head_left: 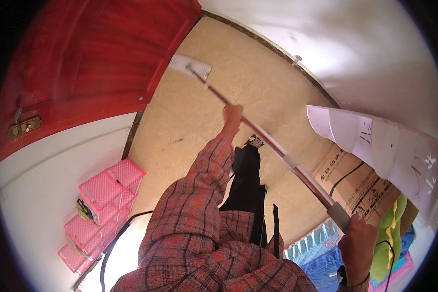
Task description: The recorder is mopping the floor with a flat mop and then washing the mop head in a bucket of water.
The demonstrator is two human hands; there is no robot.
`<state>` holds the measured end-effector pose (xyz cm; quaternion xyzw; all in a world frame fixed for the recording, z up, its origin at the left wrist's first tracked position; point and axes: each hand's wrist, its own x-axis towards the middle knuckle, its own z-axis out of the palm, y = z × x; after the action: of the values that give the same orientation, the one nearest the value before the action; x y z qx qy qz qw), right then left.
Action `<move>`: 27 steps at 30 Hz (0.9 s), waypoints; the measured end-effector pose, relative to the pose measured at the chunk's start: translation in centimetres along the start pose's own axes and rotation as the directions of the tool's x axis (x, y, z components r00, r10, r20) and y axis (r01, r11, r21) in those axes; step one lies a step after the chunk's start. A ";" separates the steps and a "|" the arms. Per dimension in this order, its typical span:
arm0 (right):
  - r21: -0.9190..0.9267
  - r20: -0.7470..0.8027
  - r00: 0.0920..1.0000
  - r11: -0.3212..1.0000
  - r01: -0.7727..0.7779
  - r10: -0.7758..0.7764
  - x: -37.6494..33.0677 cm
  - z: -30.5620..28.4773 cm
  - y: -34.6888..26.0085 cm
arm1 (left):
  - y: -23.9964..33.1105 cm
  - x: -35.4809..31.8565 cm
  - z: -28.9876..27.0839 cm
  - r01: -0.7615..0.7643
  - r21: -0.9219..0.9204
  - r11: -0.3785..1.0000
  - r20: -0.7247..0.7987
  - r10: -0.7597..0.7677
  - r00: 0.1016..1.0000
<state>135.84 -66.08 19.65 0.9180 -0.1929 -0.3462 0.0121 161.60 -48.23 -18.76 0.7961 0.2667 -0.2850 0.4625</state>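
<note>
A flat mop [263,134] with a long metal pole runs from the lower right up to the far left over the tan floor [180,141]. Its white flat head [180,62] lies on the floor at the bottom edge of the red door [97,58]. My left hand [232,117] is closed round the pole's upper middle, arm stretched forward in a plaid sleeve. Around the end of the grey handle grip, my right hand [357,246] is closed, close to my body on the right. A dark band shows on my right wrist.
Pink tiered storage boxes [107,194] stand by the left wall, with a black cable beside them. On the right are a cardboard box [350,182], a pale scalloped panel [370,136], and green and blue items. A white wall [345,53] borders the floor at the far right.
</note>
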 end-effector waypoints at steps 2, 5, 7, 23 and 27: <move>-0.013 0.028 0.999 1.000 -0.020 0.020 -1.4 0.6 -0.6 | -2.8 -2.7 -1.9 0.018 -0.027 0.999 0.039 -0.017 0.999; 0.006 0.024 0.999 1.000 0.025 -0.025 -5.9 3.0 -0.7 | -7.8 -7.1 -5.9 0.090 -0.058 0.994 0.048 -0.088 0.995; -0.011 -0.045 0.997 0.998 0.063 -0.064 -8.9 5.2 -0.8 | -11.6 -9.8 -7.1 0.128 -0.039 0.991 0.078 -0.125 0.989; 0.368 0.081 0.804 0.731 -0.574 0.590 -41.7 27.9 -3.0 | -20.6 -31.3 2.6 0.103 -0.021 0.995 0.403 -0.085 0.911; 0.225 0.258 0.716 0.681 -0.697 0.649 -42.8 27.0 -7.0 | -22.4 -31.9 6.9 -0.097 0.052 0.994 0.526 0.056 0.849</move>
<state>91.62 -41.10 25.06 0.7420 -0.5690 -0.3541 -0.0186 122.56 -49.83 -12.35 0.7156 0.0878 -0.4822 0.4977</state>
